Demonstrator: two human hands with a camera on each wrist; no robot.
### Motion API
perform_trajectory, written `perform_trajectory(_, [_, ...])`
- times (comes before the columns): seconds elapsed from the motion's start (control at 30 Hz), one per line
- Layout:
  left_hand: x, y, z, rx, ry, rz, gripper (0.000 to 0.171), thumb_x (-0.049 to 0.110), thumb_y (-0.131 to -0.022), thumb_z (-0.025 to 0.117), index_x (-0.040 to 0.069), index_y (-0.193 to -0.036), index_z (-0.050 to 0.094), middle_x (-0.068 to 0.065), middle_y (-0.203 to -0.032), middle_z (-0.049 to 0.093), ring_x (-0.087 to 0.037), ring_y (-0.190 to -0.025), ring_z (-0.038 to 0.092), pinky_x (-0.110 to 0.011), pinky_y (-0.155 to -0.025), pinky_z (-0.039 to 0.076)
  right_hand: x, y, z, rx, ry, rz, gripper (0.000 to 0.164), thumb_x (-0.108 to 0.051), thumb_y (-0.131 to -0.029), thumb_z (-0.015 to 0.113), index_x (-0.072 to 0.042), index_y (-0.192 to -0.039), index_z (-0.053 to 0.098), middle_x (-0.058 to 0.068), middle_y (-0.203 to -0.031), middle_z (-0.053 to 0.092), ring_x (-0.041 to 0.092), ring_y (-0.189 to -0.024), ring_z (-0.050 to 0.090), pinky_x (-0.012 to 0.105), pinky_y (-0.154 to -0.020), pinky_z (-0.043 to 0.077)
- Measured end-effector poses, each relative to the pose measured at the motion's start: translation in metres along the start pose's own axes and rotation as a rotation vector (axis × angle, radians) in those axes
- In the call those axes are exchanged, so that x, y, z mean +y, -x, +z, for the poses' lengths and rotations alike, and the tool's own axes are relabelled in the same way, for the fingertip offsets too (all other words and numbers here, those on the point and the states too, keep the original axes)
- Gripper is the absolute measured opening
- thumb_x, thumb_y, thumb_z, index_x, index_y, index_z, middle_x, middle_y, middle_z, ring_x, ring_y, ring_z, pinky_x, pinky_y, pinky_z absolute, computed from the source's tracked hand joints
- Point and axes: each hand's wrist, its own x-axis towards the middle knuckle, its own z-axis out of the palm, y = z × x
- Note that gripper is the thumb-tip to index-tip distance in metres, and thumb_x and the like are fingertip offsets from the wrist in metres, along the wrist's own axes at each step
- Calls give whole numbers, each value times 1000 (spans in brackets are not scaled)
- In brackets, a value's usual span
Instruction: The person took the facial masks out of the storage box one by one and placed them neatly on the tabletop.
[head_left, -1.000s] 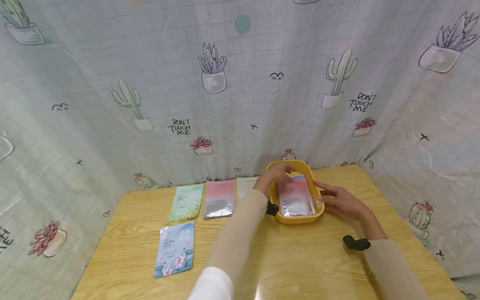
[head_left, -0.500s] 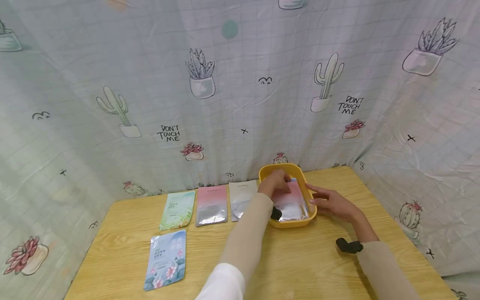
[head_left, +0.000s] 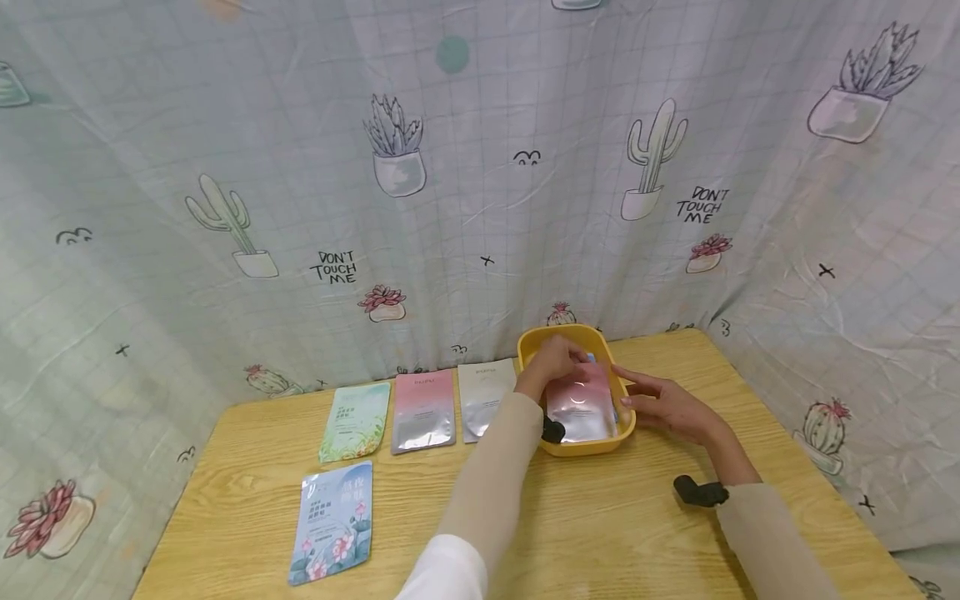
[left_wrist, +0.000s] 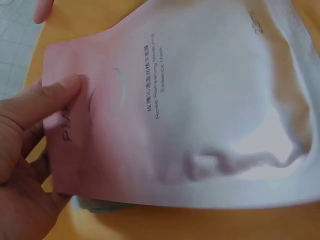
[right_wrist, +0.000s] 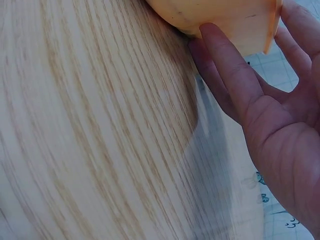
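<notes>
In the head view, my left hand point(head_left: 555, 363) reaches into a yellow plastic basket point(head_left: 583, 448) and holds a pink and silver face mask packet point(head_left: 579, 408). The left wrist view shows the thumb of that hand point(left_wrist: 30, 135) on the pink end of the packet point(left_wrist: 200, 100), with fingers behind it. A blue edge of something beneath shows beside the packet. Against the outside of the basket's right wall rest the fairly straight fingers of my right hand point(head_left: 671, 407); the right wrist view shows this hand point(right_wrist: 280, 115) touching the basket point(right_wrist: 225, 20) from outside.
Left of the basket, a cream packet point(head_left: 480, 400), a pink and silver packet point(head_left: 423, 412) and a green one point(head_left: 356, 421) lie in a row. A blue floral packet point(head_left: 332, 523) lies nearer on the wooden table point(head_left: 600, 525). A printed curtain point(head_left: 480, 208) hangs behind.
My left hand has gone from above the pink packet to gripping its top end, and the packet has shifted slightly left in the basket. The right hand stays by the basket. The head view has shifted.
</notes>
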Motion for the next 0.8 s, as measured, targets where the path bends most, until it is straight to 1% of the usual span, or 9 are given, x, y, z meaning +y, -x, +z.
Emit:
perform_trajectory(0.17, [5,2,-4,35,5,51,10,18,-89,82,14,-98,83,6,-91,78,-5,-84,64,-16,-77,52,-2,1,-1,15,42,-17,68,-23,-103,64,-17,-161,30,30,-158,29,41,-137,41,33,-96,55])
perform_trajectory(0.23, [7,5,-6,42,43,47,10,14,-89,80,13,-99,83,4,-92,78,-8,-84,65,-17,-76,53,-2,1,-1,16,54,-16,68,-25,-102,64,-17,-161,31,29,-159,28,43,-138,38,35,-96,55])
perform_trajectory(0.33, [10,13,-9,63,130,2,18,0,-88,75,6,-103,80,-3,-95,77,-12,-85,66,-20,-77,54,-3,1,0,9,50,-1,69,-26,-102,65,-18,-161,31,26,-161,26,45,-141,33,37,-98,55])
perform_trajectory(0.4, [11,18,-10,96,195,-56,22,-7,-86,71,2,-104,79,-6,-94,75,-13,-82,64,-21,-74,54,-4,3,-1,4,45,4,70,-25,-102,65,-17,-161,30,26,-162,24,45,-142,30,38,-99,55])
perform_trajectory(0.47, [10,23,-12,135,242,-115,17,-8,-85,70,-4,-100,77,-5,-84,70,-12,-75,57,-20,-66,49,-4,3,0,3,37,8,70,-24,-102,65,-17,-161,29,27,-162,24,46,-143,30,40,-99,54])
perform_trajectory(0.57, [7,29,-14,181,317,-171,9,-2,-87,74,-8,-94,77,0,-73,61,-11,-70,48,-19,-60,42,-5,4,1,13,42,7,69,-22,-102,65,-16,-161,30,27,-161,24,47,-142,31,41,-100,54])
perform_trajectory(0.63, [6,32,-15,170,399,-183,10,1,-88,76,-9,-92,77,0,-71,57,-13,-68,47,-21,-59,41,-6,5,1,13,46,8,69,-22,-102,64,-17,-161,29,26,-162,25,47,-142,32,41,-100,54])
perform_trajectory(0.7, [5,34,-16,134,499,-205,12,5,-90,76,-6,-96,78,1,-76,61,-13,-71,50,-23,-62,45,-6,6,1,13,49,9,69,-23,-102,64,-17,-161,29,25,-163,24,46,-143,32,41,-100,54])
perform_trajectory(0.8, [7,38,-20,47,669,-256,18,12,-93,75,-2,-105,77,-2,-88,64,-17,-78,56,-28,-67,52,-8,6,2,6,51,7,70,-25,-103,64,-18,-162,27,25,-163,24,46,-142,33,42,-100,54])
